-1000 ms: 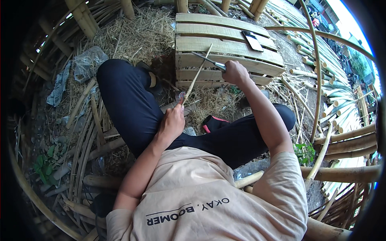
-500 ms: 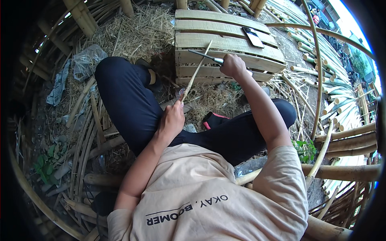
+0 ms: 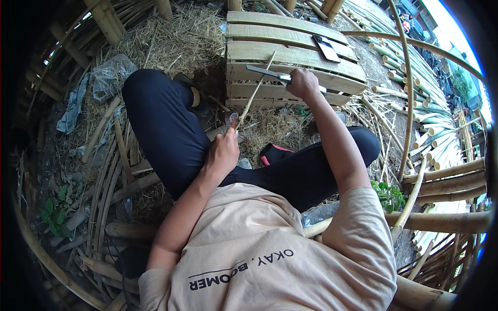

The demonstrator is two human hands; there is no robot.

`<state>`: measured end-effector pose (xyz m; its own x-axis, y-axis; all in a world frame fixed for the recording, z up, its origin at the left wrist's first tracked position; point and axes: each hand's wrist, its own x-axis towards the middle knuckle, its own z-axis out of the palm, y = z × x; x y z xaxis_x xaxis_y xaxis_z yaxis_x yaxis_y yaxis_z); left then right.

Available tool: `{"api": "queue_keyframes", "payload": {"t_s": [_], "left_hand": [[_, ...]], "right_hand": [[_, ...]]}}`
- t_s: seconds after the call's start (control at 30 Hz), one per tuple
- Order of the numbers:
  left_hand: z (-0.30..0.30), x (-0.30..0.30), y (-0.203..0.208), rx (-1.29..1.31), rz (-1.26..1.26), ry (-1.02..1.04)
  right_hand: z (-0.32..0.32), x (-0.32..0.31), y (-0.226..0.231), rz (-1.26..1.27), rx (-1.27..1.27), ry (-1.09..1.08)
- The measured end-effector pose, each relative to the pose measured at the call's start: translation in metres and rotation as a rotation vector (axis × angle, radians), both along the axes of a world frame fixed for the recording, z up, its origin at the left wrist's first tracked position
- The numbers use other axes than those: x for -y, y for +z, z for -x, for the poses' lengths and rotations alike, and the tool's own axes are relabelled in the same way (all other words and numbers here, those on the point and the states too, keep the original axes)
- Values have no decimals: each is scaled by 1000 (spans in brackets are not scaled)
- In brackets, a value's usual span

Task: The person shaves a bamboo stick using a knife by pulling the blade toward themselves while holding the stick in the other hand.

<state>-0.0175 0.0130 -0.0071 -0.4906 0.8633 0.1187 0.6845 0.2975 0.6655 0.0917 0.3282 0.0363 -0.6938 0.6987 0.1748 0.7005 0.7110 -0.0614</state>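
Dark lettering (image 3: 210, 283) crosses your beige shirt (image 3: 295, 282). Your left hand (image 3: 222, 154) is wrapped around the lower end of a thin stick (image 3: 255, 92), angled toward the slatted counter (image 3: 249, 50); your right hand (image 3: 303, 84) grasps a knife (image 3: 280, 76) by its handle, blade crossing the stick.

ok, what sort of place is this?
Probably an outdoor bamboo-working yard: cut bamboo poles lie stacked along the right, loose straw-like litter covers much of the ground, and the right hand holds a knife.
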Motion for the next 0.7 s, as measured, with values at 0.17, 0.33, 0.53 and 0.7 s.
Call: {"api": "queue_keyframes", "payload": {"t_s": [0.17, 0.33, 0.53, 0.7], "left_hand": [[0, 0, -1, 9, -24, -10], [2, 2, -2, 28, -23, -20], [-2, 0, 1, 8, 7, -12], [2, 0, -1, 27, -33, -29]], "right_hand": [[-6, -5, -6, 11, -33, -66], [-17, 0, 8, 18, -2, -29], [-2, 20, -1, 120, -4, 16], [-18, 1, 0, 114, -34, -66]]}}
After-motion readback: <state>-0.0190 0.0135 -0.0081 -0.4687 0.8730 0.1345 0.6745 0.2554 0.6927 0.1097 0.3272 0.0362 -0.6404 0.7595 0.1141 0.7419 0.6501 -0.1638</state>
